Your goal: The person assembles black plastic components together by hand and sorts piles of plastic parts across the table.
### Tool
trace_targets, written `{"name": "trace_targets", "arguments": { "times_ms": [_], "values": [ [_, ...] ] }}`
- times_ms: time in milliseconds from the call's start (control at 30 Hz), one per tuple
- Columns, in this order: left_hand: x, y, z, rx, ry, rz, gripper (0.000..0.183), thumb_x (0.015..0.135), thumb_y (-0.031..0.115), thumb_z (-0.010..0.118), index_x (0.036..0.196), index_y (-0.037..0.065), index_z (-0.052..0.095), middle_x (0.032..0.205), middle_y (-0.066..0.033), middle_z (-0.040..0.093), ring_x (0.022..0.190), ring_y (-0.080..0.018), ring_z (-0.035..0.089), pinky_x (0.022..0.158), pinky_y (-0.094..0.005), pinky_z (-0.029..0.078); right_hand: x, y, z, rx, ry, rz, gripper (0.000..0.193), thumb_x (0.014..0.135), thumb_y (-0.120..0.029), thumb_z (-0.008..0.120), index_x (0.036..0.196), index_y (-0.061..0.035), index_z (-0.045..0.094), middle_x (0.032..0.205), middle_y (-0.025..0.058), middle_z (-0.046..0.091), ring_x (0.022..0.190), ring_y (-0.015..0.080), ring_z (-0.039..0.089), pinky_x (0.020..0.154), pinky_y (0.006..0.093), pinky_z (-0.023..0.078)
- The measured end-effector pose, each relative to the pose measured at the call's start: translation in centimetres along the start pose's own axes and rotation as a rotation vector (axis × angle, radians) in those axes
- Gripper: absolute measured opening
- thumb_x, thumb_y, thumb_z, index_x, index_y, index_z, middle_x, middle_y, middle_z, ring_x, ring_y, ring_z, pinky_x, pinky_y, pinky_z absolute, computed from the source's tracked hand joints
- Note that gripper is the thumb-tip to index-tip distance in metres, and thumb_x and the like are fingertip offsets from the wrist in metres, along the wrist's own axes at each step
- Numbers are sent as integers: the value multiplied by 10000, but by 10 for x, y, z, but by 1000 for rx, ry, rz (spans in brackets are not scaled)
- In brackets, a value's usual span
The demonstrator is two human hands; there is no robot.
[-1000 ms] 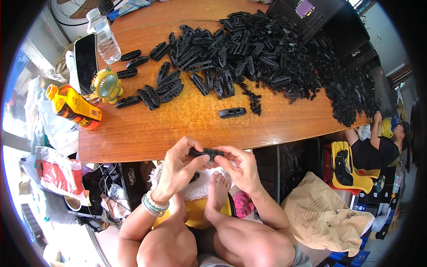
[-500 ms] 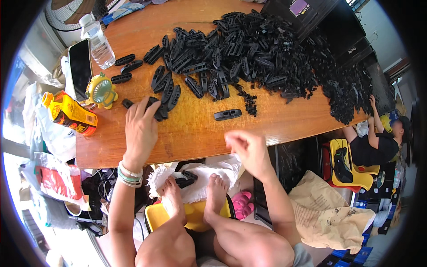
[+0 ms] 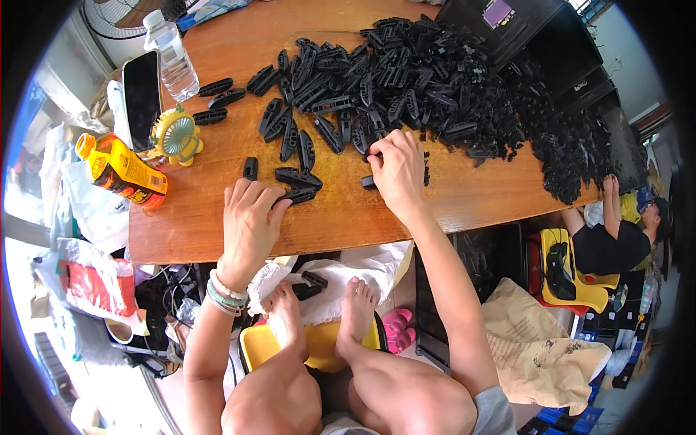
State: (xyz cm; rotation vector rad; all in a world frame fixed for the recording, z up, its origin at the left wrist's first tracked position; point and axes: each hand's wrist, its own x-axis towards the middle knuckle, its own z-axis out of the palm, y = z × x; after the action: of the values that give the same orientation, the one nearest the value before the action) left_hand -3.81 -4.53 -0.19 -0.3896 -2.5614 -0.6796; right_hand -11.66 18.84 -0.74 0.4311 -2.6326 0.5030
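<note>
On the wooden table (image 3: 217, 243) my left hand (image 3: 250, 226) rests low, its fingers curled down. Its thumb and index finger close on the end of an elongated black plastic part (image 3: 304, 194). Another such part (image 3: 298, 177) lies just beyond, and a short-looking one (image 3: 250, 168) stands above the knuckles. My right hand (image 3: 399, 174) is at the near edge of a heap of black parts (image 3: 362, 80), thumb and index finger pinched together. What they pinch is mostly hidden. A lone black part (image 3: 369, 182) sticks out from under that hand.
At left stand a yellow bottle (image 3: 127, 170), a small toy-like fan (image 3: 176, 138), a phone (image 3: 142, 98) and a clear bottle (image 3: 174, 61). Smaller black pieces (image 3: 565, 156) spread right toward another person (image 3: 616, 239). Black crates (image 3: 540, 43) stand behind the heap.
My right hand has moved up and forward from the table's front edge to the heap. My left hand has shifted slightly right and nearer. The view has tilted a little.
</note>
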Motion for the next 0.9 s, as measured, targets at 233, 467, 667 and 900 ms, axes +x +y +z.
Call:
{"name": "trace_targets", "arguments": {
  "times_ms": [233, 467, 667, 900],
  "values": [
    [-1, -3, 5, -175, 16, -34, 71, 774, 48, 647, 837, 17, 636, 794, -90, 606, 772, -278, 536, 730, -370, 429, 1, 11, -4, -42, -25, -50, 88, 735, -29, 654, 822, -25, 660, 856, 81, 557, 916, 252, 505, 819, 385, 363],
    [0, 4, -4, -469, -10, -237, 81, 760, -6, 643, 841, -11, 648, 789, -116, 623, 743, -260, 562, 682, -330, 461, -16, -21, -23, 437, 27, -12, 101, 782, -79, 657, 835, 8, 652, 751, 87, 588, 704, 250, 565, 647, 338, 439],
    [20, 40, -16, -653, -231, -63, 91, 754, -11, 646, 844, -12, 658, 773, -120, 617, 740, -261, 553, 689, -330, 459, -29, -27, -45, 1144, -878, 509, 215, 889, -189, 627, 1006, -15, 677, 885, 49, 676, 711, 55, 571, 606, 232, 447],
    [27, 100, 7, -686, -366, 158, 264, 702, 46, 722, 948, 5, 636, 855, -134, 601, 766, -311, 534, 722, -364, 452, -107, 30, -61, 1710, -751, 589, 280, 878, -83, 610, 1125, 48, 609, 1011, 71, 657, 865, 93, 600, 786, 226, 470]
  ]
}}
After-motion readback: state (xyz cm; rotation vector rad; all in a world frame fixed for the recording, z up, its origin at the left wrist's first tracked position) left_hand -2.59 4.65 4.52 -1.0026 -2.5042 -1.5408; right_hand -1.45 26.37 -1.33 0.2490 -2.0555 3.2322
